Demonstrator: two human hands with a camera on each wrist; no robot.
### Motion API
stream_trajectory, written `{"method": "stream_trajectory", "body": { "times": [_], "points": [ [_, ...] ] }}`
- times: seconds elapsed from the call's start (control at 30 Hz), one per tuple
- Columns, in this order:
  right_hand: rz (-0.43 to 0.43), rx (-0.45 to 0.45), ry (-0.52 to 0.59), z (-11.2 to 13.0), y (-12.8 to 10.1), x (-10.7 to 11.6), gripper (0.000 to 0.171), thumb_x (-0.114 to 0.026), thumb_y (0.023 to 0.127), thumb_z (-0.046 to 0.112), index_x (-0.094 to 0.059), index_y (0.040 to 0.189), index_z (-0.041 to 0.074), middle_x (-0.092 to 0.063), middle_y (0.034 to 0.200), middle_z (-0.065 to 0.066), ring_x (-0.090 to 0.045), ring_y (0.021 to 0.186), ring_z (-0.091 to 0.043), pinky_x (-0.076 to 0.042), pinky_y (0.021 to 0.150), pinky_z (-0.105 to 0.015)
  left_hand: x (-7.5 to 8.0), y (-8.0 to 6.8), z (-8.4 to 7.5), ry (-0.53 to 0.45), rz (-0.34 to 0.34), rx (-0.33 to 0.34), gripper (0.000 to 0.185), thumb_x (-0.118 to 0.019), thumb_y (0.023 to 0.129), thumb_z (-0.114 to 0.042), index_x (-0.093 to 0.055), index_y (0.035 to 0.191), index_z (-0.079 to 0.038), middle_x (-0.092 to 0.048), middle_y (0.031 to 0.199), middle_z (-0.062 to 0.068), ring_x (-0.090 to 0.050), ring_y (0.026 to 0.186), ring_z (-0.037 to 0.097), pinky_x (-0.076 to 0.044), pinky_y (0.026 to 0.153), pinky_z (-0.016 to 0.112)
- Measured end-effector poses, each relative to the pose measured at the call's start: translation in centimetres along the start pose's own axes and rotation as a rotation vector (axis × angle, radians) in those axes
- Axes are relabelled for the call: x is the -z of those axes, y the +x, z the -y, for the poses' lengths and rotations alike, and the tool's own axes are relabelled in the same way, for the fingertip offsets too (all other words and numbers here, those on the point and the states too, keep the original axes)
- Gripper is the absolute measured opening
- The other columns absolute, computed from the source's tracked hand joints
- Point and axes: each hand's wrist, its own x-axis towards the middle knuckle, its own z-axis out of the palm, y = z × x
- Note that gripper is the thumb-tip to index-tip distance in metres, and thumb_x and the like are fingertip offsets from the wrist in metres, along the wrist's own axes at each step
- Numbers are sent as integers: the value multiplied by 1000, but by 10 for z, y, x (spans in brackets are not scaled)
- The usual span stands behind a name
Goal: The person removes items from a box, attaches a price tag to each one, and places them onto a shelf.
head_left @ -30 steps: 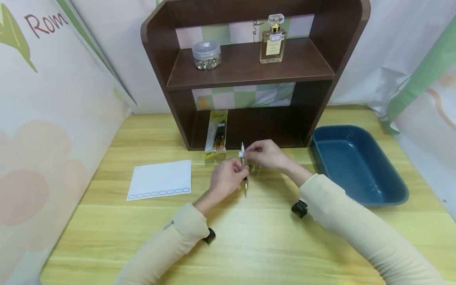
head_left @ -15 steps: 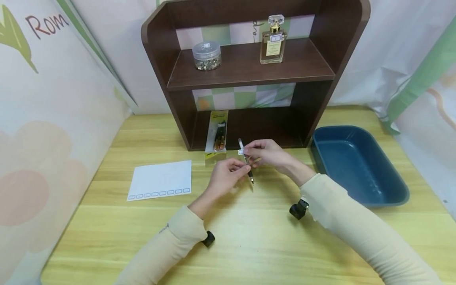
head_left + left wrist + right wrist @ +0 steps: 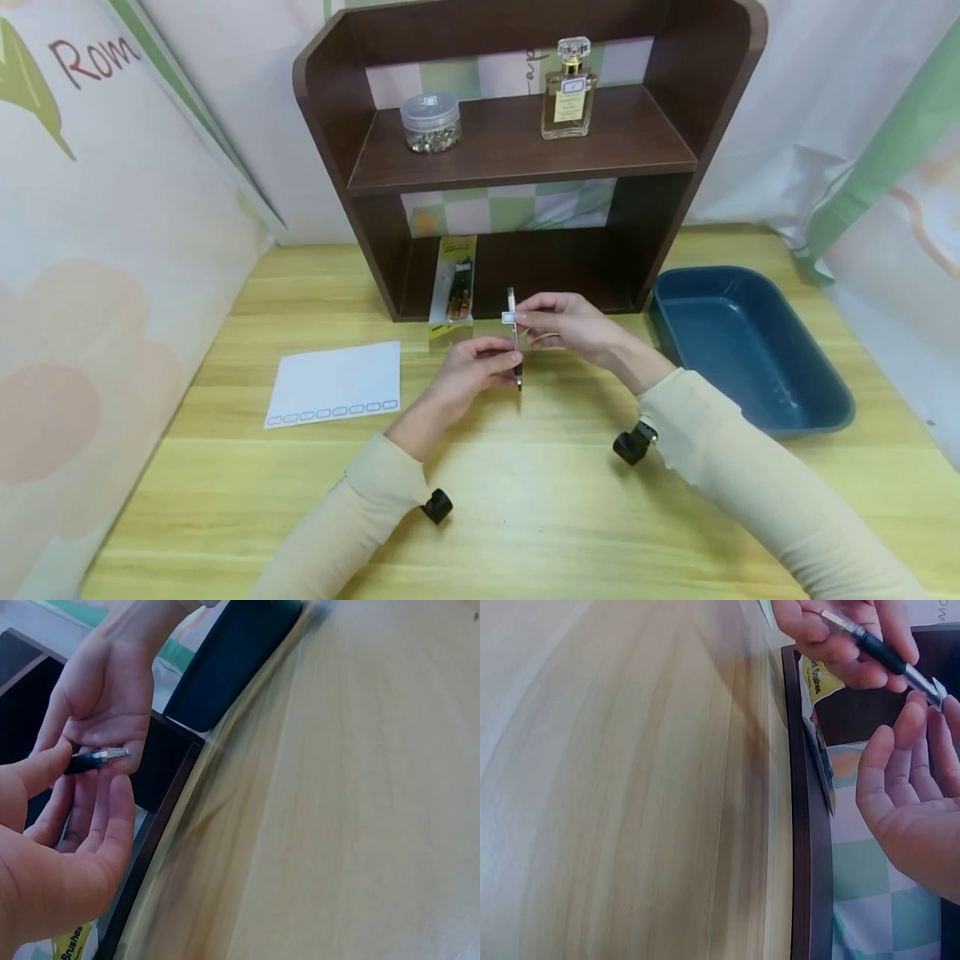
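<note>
A pen [image 3: 516, 337] with a dark grip and a silver tip is held between both hands in front of the shelf, its tip towards the person. My left hand [image 3: 471, 372] pinches the dark lower part between thumb and fingers; the left wrist view shows the pen's tip [image 3: 112, 754] jutting past that thumb. At the upper part, my right hand [image 3: 566, 323] pinches the pen beside a small white label [image 3: 509, 317] with a blue border. In the right wrist view the dark grip [image 3: 881, 652] lies against the left hand's fingers.
A brown shelf [image 3: 525, 173] bears a jar [image 3: 431, 122] and a perfume bottle [image 3: 568, 100] above, and a packet of brushes [image 3: 454, 283] below. To the right stands a blue basin [image 3: 750, 350]; a white label sheet [image 3: 335, 379] lies left.
The pen has swung from upright to slanted and back to nearly upright. My left hand has shifted slightly left, while both hands keep hold of the pen.
</note>
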Motion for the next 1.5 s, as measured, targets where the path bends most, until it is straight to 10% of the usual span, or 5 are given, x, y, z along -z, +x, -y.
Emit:
{"method": "stream_trajectory", "body": {
  "times": [0.7,1.5],
  "points": [
    [-229,250,-216,59,-51,46,32,-56,105,25,-60,128,4,-65,113,-11,-64,98,-23,-57,84,-32,-12,12,5,-63,36,-11,36,-66,94,4,-54,125,17,-66,94,8,-66,78,19,-60,77,34],
    [-716,555,87,182,-83,116,31,-72,93,9,-64,123,10,-62,104,-6,-61,81,-16,-57,62,-21,-24,57,6,-78,7,64,44,-67,93,4,-53,134,10,-66,98,8,-67,79,18,-61,75,32]
  ]
}}
